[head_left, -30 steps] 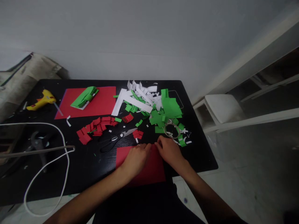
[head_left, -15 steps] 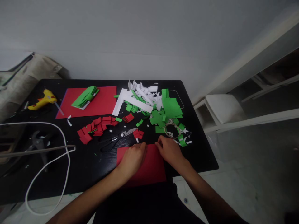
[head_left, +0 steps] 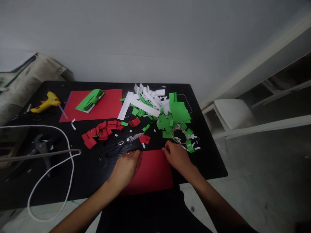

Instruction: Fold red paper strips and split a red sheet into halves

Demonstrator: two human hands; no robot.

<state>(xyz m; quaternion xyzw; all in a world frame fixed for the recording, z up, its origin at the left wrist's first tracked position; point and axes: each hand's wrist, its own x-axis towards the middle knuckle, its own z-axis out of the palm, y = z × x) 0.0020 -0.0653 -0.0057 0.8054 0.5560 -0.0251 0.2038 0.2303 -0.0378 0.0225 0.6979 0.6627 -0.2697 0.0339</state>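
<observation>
A red paper sheet (head_left: 153, 171) lies at the table's front edge, in front of my body. My left hand (head_left: 126, 166) rests on its upper left part, fingers curled together and pressed at the far edge. At the far right corner my right hand (head_left: 177, 156) pinches the sheet between thumb and fingers. Just beyond the sheet are scissors (head_left: 128, 139) with black handles, blades slightly apart, and a few small red paper pieces (head_left: 145, 139). A round ring (head_left: 179, 135), perhaps a tape roll, sits past my right hand among green scraps.
Green paper (head_left: 179, 111) and white paper strips (head_left: 145, 106) are heaped at the back. Folded red pieces (head_left: 104, 130) lie left of the scissors. Farther left are a large red sheet (head_left: 109, 105), a yellow glue gun (head_left: 47, 103), pliers (head_left: 43, 149) and a looping white cable (head_left: 71, 174).
My left hand has slid left along the sheet's far edge, uncovering more of the red paper. My right hand stays at the right corner.
</observation>
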